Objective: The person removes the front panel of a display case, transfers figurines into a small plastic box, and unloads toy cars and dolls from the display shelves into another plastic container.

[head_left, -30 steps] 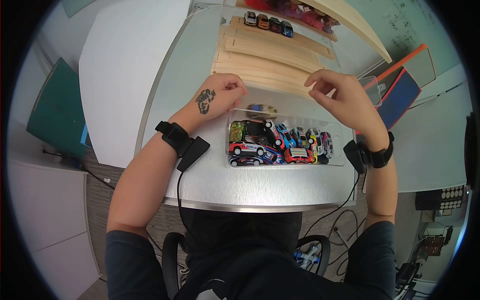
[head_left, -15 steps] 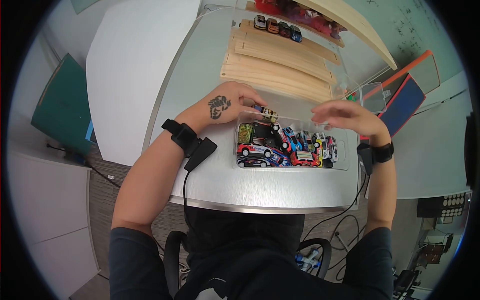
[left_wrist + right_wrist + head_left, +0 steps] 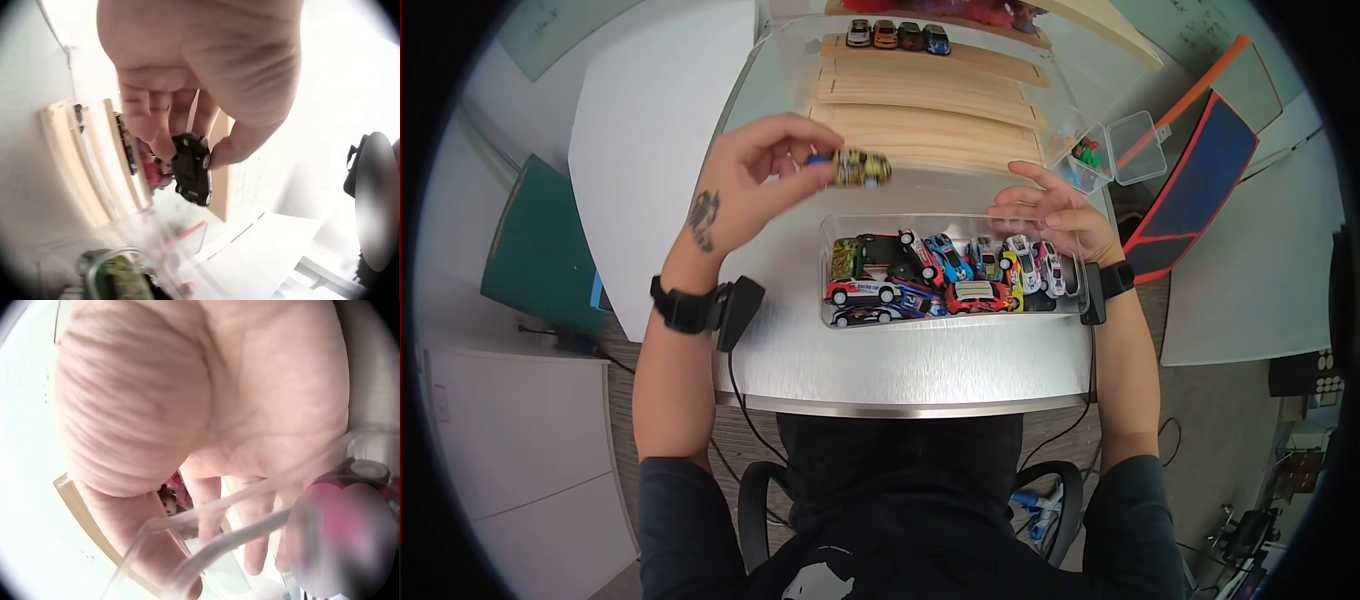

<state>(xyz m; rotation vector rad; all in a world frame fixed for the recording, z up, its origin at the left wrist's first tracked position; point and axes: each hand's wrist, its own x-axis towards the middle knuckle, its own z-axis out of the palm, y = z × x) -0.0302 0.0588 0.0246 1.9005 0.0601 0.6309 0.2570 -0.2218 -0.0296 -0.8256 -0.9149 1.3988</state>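
Observation:
My left hand [image 3: 745, 180] pinches a yellow-and-black patterned toy car [image 3: 863, 167] between thumb and fingers, lifted up and left of the clear plastic bin [image 3: 828, 240]. In the left wrist view the car's black underside [image 3: 191, 172] faces the camera. Several toy cars lie jumbled in the bin, among them a red one [image 3: 978, 296] and a white racing car [image 3: 862, 291]. My right hand [image 3: 1060, 215] is at the bin's far right corner, holding nothing, its fingers loosely extended. The bin's rim [image 3: 237, 525] crosses in front of those fingers in the right wrist view.
Stepped wooden shelves [image 3: 930, 95] stand behind the bin, with a row of toy cars [image 3: 910, 37] on an upper step. A small lidded clear box [image 3: 1135, 145] with red and green bits sits back right. Cables hang from both wrists.
My left hand has taken hold of the patterned car behind the bin and carried it up and left. The right hand has come down to the bin's right end.

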